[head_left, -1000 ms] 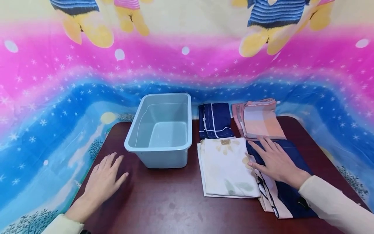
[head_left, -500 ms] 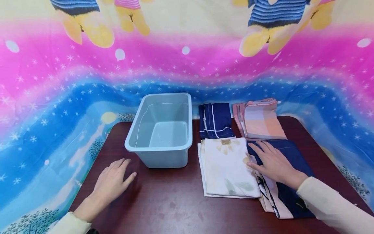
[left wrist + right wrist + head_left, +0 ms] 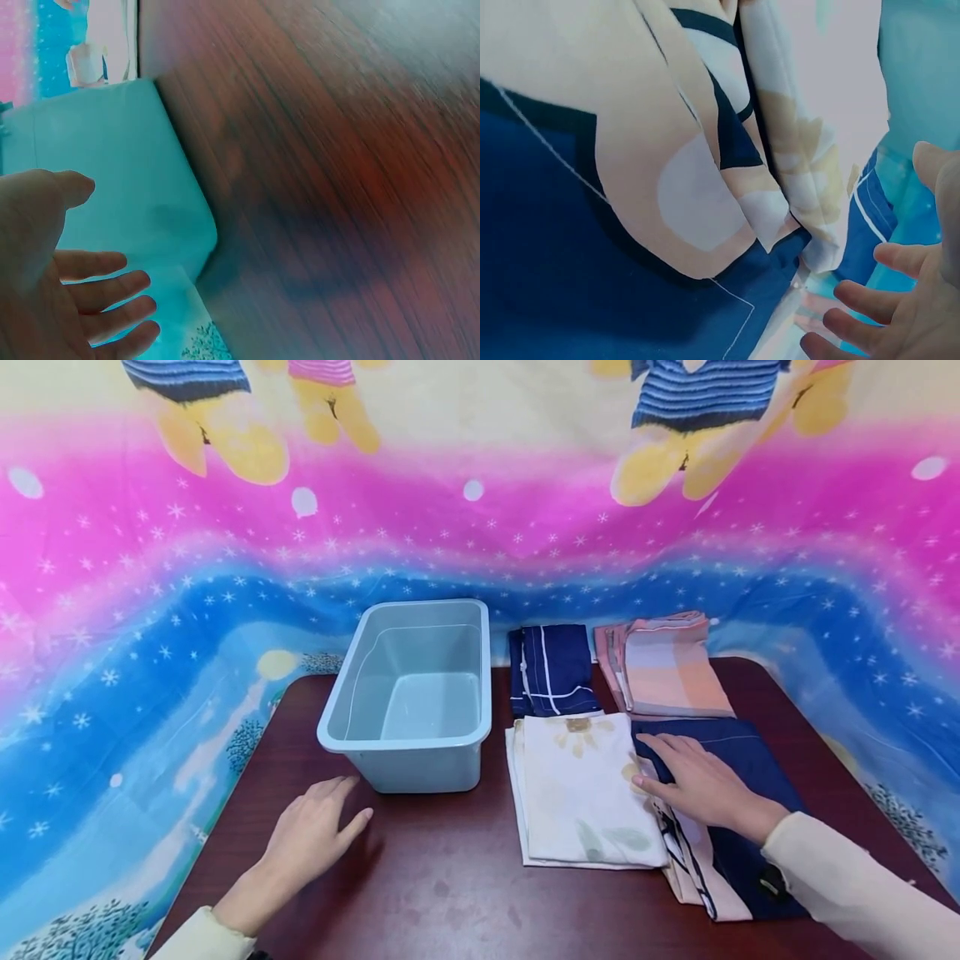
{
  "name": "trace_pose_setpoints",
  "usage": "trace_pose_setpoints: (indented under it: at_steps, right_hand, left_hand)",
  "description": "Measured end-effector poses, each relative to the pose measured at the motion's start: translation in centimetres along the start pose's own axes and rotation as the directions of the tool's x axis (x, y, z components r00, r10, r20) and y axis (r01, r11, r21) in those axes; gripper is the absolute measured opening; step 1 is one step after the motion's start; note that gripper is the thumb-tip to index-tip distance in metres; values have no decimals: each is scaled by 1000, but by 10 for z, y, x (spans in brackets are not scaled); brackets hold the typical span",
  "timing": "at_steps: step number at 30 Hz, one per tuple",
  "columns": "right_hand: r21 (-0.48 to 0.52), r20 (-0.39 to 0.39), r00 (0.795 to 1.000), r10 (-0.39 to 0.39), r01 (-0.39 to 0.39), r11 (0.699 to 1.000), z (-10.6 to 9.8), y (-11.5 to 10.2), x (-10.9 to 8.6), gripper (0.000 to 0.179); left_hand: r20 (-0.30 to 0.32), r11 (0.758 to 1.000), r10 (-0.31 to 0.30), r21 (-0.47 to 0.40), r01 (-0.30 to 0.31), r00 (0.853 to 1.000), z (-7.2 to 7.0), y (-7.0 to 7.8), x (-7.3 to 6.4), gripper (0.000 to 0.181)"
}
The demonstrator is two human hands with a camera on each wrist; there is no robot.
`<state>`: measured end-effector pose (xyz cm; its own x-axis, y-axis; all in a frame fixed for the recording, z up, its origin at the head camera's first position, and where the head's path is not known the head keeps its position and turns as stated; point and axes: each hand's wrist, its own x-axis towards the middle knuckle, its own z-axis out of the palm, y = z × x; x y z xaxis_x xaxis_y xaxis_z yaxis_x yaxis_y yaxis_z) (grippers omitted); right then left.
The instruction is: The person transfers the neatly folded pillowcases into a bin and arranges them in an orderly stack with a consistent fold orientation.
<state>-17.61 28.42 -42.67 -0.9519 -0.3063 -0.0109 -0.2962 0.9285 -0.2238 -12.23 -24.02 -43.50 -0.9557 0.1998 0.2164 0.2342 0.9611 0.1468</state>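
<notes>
My left hand (image 3: 309, 833) hovers above the table at the near left corner of a pale blue plastic bin (image 3: 423, 770). Its fingers are relaxed and hold nothing; the left wrist view shows the bin's wall (image 3: 97, 150) behind the thumb. Over a folded navy and peach cloth (image 3: 757, 777) is my right hand (image 3: 705, 787), fingers spread; whether it touches the fabric I cannot tell. Beside that hand lies a folded white cloth with a flower print (image 3: 581, 802). In the right wrist view the navy and peach cloth (image 3: 547, 217) fills the left side.
Behind the white cloth lies a folded navy cloth with white lines (image 3: 558, 664). A folded pink and peach checked cloth (image 3: 667, 668) sits at the back right. All rest on a dark brown table (image 3: 442, 902), with a printed fabric backdrop (image 3: 480, 535) around it.
My left hand has moved to the right and slightly nearer me, ending close to the bin's near corner. The right hand has shifted only a little; bin and cloths stay put.
</notes>
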Motion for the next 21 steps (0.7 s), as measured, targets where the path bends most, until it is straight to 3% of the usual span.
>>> trace_pose_setpoints:
  at_steps: [9, 21]
  right_hand:
    - [99, 21, 1000, -7, 5, 995, 2, 0, 0, 76]
    - [157, 49, 999, -1, -7, 988, 6, -3, 4, 73]
  left_hand:
    - [58, 996, -29, -85, 34, 998, 5, 19, 4, 50]
    - [99, 986, -5, -167, 21, 995, 14, 38, 11, 51]
